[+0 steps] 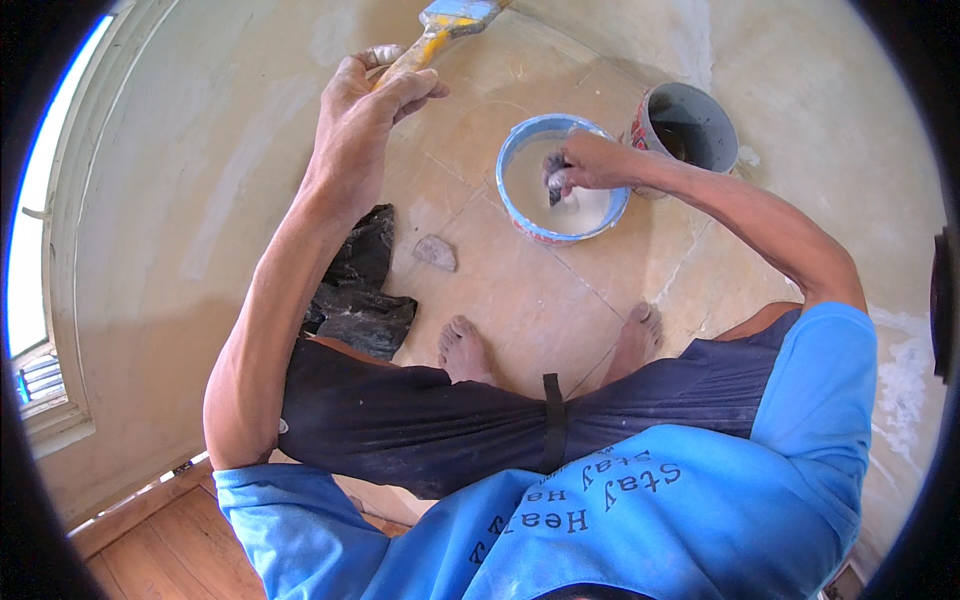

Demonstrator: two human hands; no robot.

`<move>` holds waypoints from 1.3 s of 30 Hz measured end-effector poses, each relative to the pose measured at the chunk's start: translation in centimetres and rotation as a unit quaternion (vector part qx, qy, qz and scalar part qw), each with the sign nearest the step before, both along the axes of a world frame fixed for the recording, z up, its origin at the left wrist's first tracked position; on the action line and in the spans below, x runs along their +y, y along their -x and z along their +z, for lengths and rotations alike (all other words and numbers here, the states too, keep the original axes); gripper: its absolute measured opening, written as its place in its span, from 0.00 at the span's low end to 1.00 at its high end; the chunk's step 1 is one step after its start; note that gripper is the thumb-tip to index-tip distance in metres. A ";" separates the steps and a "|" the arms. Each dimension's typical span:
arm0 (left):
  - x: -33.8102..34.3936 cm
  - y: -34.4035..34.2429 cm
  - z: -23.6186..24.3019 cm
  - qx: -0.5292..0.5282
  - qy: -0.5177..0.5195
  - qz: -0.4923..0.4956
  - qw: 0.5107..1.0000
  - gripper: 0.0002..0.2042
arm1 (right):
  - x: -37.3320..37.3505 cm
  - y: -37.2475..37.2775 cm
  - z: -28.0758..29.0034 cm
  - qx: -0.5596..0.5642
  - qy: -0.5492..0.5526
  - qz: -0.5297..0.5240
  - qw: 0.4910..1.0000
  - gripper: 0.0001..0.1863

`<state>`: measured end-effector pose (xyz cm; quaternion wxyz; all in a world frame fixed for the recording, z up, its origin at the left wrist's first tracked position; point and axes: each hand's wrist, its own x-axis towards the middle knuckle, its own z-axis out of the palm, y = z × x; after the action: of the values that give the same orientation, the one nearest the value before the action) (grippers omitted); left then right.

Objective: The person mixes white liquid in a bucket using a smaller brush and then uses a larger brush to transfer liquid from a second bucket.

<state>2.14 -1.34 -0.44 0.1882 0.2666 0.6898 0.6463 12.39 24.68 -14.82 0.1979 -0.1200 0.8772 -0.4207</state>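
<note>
Right of the tub (pixel 560 237) stood the bucket (pixel 715 120), nearer and left of it lay the stone (pixel 436 252), farther left the sheet (pixel 365 310), and leftward beyond the tub was the brush (pixel 430 44).

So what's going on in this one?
The left hand holds up a yellow-handled tool. The right hand grips something dark over the whitish liquid in a blue-rimmed bucket; whether it dips in is hard to tell. A second bucket stands to the right; a black sheet and a stone lie on the floor.
</note>
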 end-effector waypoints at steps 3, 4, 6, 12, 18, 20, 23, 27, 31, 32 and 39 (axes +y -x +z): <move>0.0 -0.2 0.1 -0.004 -0.003 -0.001 1.000 0.24 | 1.2 1.7 -1.3 0.145 -0.093 -0.002 0.985 0.10; 0.0 -0.3 0.1 -0.003 -0.002 0.002 1.000 0.24 | 1.1 1.7 -1.1 0.159 -0.095 -0.014 0.983 0.09; 0.0 -0.2 0.1 -0.001 -0.003 0.007 1.000 0.24 | 0.8 1.5 -0.6 0.187 -0.101 -0.038 0.976 0.09; 0.0 -0.1 0.3 -0.003 0.001 0.023 1.000 0.23 | -0.3 -0.2 0.6 0.068 -0.043 0.058 0.995 0.08; 0.3 -0.3 0.5 0.005 0.034 0.047 0.998 0.25 | 0.3 0.5 1.4 0.001 -0.052 0.020 0.998 0.09; 0.1 0.0 0.9 0.018 0.044 0.027 0.999 0.23 | 1.4 1.1 0.2 0.071 -0.067 -0.019 0.995 0.09; -0.2 0.0 0.9 0.019 0.034 0.021 0.999 0.22 | 2.2 1.1 -0.9 0.179 -0.099 -0.039 0.978 0.09; -0.5 0.3 0.3 0.027 0.025 0.014 0.999 0.22 | 2.3 0.6 -0.6 0.161 -0.164 0.015 0.973 0.09; -0.8 0.5 0.3 0.019 0.015 0.007 1.000 0.22 | 0.1 -0.6 2.5 0.020 -0.154 0.043 0.987 0.09; -0.6 0.5 0.5 0.016 0.018 0.009 1.000 0.22 | -0.2 -0.4 2.8 -0.010 -0.143 0.055 0.988 0.08; -0.2 0.2 0.6 0.022 0.027 0.000 0.999 0.21 | 1.2 1.5 1.2 0.067 -0.084 -0.031 0.994 0.07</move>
<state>1.90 -1.59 0.15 0.1802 0.2757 0.7107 0.6216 10.87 25.87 -13.65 0.1345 -0.1034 0.9239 -0.3428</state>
